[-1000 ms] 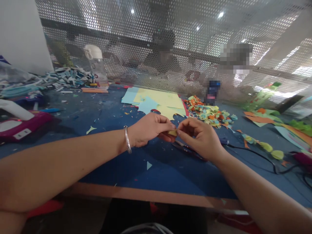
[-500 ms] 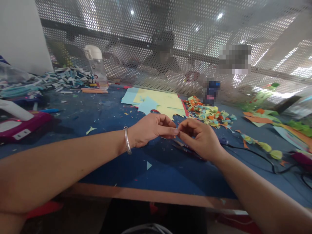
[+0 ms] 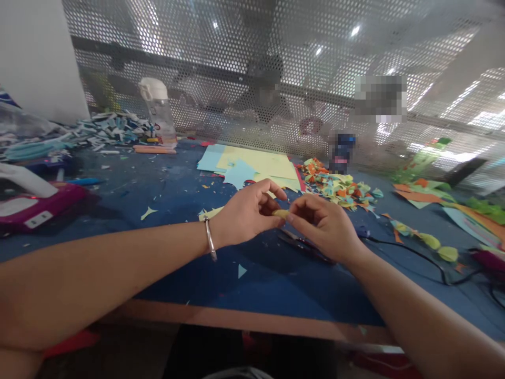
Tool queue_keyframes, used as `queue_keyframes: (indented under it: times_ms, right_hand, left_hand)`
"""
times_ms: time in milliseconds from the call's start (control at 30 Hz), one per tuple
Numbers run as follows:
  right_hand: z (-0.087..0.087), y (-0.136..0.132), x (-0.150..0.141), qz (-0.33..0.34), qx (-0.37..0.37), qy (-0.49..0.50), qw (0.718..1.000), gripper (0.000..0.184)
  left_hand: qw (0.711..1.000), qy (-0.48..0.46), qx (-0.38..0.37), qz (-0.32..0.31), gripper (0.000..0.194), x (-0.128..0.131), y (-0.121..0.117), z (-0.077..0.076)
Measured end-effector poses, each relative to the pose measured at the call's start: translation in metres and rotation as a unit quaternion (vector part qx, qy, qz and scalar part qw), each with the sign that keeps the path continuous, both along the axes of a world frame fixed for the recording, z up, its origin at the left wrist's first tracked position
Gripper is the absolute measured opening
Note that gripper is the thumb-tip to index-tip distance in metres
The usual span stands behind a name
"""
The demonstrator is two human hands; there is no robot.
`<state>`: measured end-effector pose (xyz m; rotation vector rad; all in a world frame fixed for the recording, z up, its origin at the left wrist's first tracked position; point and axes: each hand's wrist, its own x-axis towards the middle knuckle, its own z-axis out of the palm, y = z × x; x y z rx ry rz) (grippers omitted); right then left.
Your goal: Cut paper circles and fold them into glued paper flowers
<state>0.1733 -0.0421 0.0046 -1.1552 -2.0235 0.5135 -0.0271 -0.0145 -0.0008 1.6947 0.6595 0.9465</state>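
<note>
Above the middle of the blue table, my left hand (image 3: 252,209) and my right hand (image 3: 321,223) meet fingertip to fingertip. Between them is a small yellow paper piece (image 3: 281,213), pinched by both hands and partly covered by the fingers. Scissors (image 3: 302,243) lie on the table beneath my right hand, which hides part of them. A pale blue paper triangle (image 3: 242,271) rests nearer the front edge. Behind my left hand, a strip of yellow paper (image 3: 211,212) shows past the wrist. Cut sheets of yellow paper (image 3: 272,160) and light blue paper (image 3: 239,172) lie beyond the hands.
Folded colored paper pieces (image 3: 339,184) are heaped at back right, with a black cable (image 3: 410,245) running in front. At left are a magenta-based device (image 3: 59,205), a bottle (image 3: 160,110) and a pile of paper strips (image 3: 114,129). A perforated metal screen (image 3: 221,63) closes off the back.
A yellow paper piece now shows between my fingertips, where little could be seen before. My left fingers have curved and lifted slightly. Yellow paper has come into view behind the left wrist.
</note>
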Motion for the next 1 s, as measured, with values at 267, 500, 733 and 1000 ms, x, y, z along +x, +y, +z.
queue_keyframes:
  times_ms: [267,500,733,1000]
  right_hand:
    - [0.000,0.000,0.001,0.005,-0.009,-0.002,1.000,0.018]
    - [-0.002,0.002,0.001,0.012,-0.016,0.000,1.000,0.018]
    - [0.001,-0.001,0.001,0.025,-0.040,0.025,0.999,0.017]
    - [0.004,-0.002,0.000,0.023,-0.056,0.014,0.998,0.017]
  left_hand:
    - [0.998,0.001,-0.062,0.002,0.039,-0.001,0.002,0.001]
    - [0.995,-0.008,-0.103,-0.014,0.035,-0.001,0.002,0.006]
    - [0.993,-0.008,-0.107,-0.053,0.034,-0.005,0.005,0.008]
    - [0.994,0.037,-0.092,-0.053,0.022,-0.010,0.010,0.011]
